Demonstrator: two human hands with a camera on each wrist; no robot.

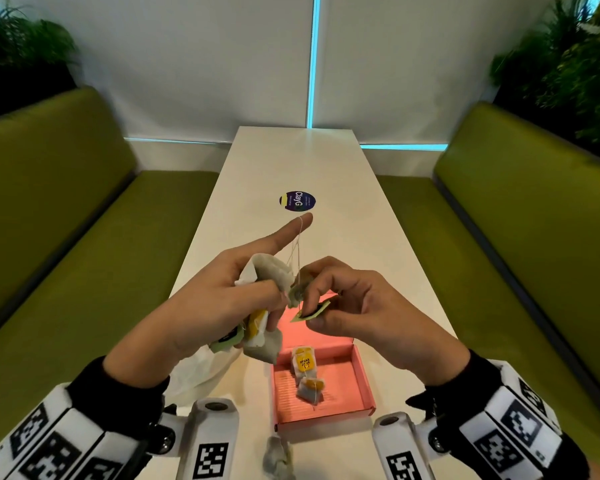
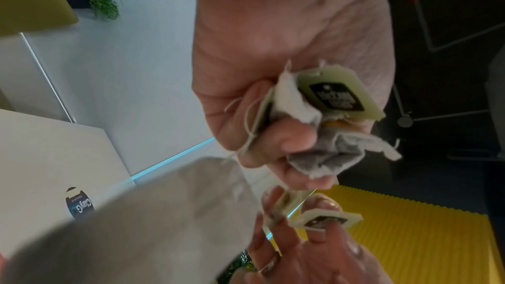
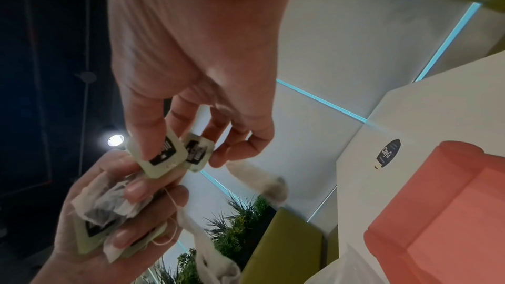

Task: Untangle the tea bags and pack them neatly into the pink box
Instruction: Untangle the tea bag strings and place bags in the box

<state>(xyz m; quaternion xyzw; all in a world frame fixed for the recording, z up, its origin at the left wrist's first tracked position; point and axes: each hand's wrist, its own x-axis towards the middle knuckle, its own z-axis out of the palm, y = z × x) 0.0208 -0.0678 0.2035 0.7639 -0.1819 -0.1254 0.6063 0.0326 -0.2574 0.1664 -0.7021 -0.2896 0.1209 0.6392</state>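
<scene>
Pale-green paper tags are pinched in the right hand; the tangled tea bags are clutched in the left hand, string looped over its forefinger. The string is best eased loose, not yanked. In the open pink box, near and below, two bags are lying.

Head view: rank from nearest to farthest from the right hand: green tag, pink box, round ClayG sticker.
1. green tag, pinched in the right hand.
2. pink box, just below the hand, on the table.
3. round ClayG sticker, farther up the table.
</scene>
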